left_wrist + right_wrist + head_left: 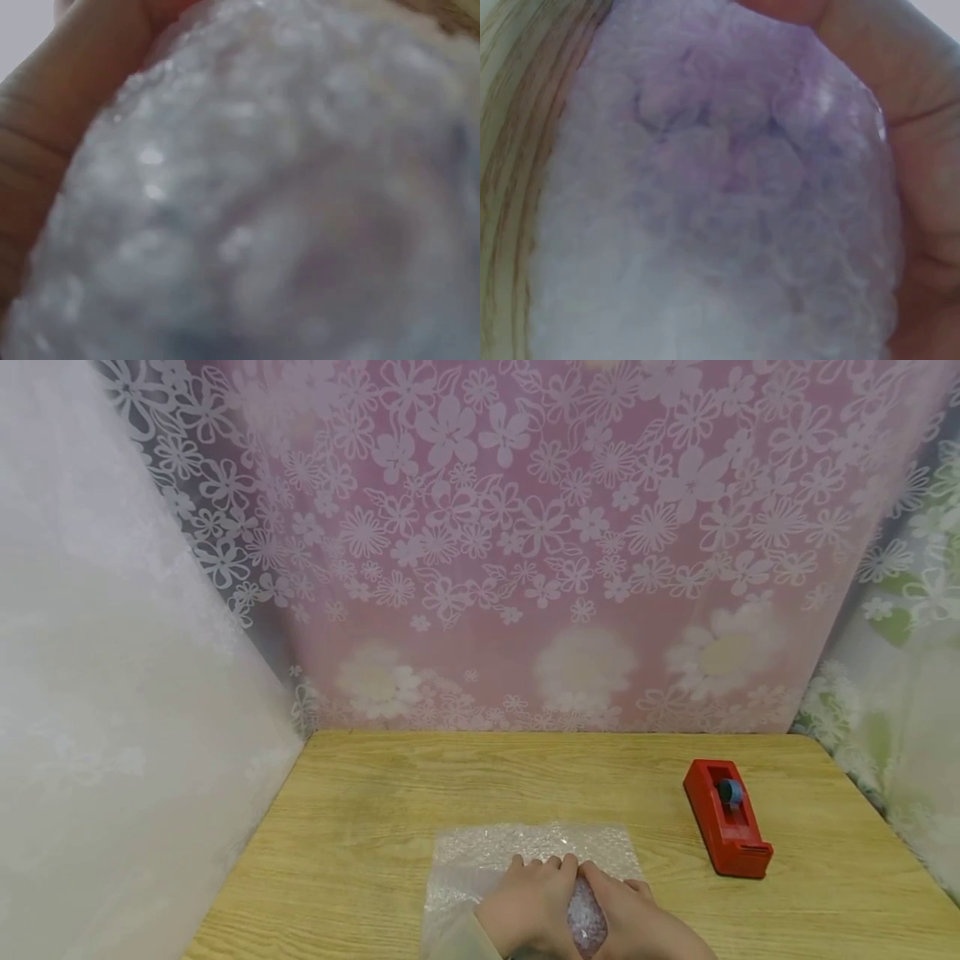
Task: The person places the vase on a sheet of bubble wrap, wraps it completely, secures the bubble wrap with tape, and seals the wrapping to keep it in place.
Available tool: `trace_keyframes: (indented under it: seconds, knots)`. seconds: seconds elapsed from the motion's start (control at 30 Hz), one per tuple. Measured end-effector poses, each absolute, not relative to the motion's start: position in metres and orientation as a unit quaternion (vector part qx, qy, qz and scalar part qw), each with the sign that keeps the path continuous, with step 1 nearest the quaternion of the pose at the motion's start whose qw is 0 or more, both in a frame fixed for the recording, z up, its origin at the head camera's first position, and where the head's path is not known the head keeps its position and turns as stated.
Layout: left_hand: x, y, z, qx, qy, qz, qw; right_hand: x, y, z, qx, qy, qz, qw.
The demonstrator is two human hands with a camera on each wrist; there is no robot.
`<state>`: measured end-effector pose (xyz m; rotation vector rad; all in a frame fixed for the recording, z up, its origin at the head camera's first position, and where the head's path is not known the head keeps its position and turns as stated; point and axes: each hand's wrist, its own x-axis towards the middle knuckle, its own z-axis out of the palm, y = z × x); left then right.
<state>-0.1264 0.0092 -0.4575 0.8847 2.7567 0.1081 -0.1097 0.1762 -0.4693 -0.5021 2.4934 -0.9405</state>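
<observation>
A sheet of clear bubble wrap (540, 839) lies spread on the table near its front edge. On it, between both hands, is a bundle covered in bubble wrap (587, 914); purple and dark marks show through the layers in the right wrist view, but what lies inside cannot be made out. My left hand (528, 902) holds the bundle from the left, its fingers bent over the top. From the right, my right hand (637, 914) grips it, with the palm along its side (922, 165). The left wrist view is blurred and mostly filled by the wrap (240, 180).
A red tape dispenser (723, 827) with a blue roll of tape (730, 792) stands on the wooden table (360, 827), to the right of the wrap. Flowered curtains (525, 543) hang behind the table and on both sides.
</observation>
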Motion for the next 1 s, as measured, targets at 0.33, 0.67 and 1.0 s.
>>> trace_keyframes:
  seconds: [0.33, 0.67, 1.0]
  knots:
    - [-0.120, 0.000, -0.460, 0.313, 0.946, 0.032, 0.083, -0.108, 0.175, -0.469, -0.140, 0.905, -0.330, 0.229]
    - [-0.118, -0.004, -0.462, 0.329, 0.943, 0.022, 0.035, -0.112, 0.175, -0.467, -0.109, 0.899, -0.335, 0.261]
    - [-0.122, -0.003, -0.463, 0.328, 0.943, 0.035, 0.053, -0.114, 0.174, -0.466, -0.119, 0.892, -0.350, 0.261]
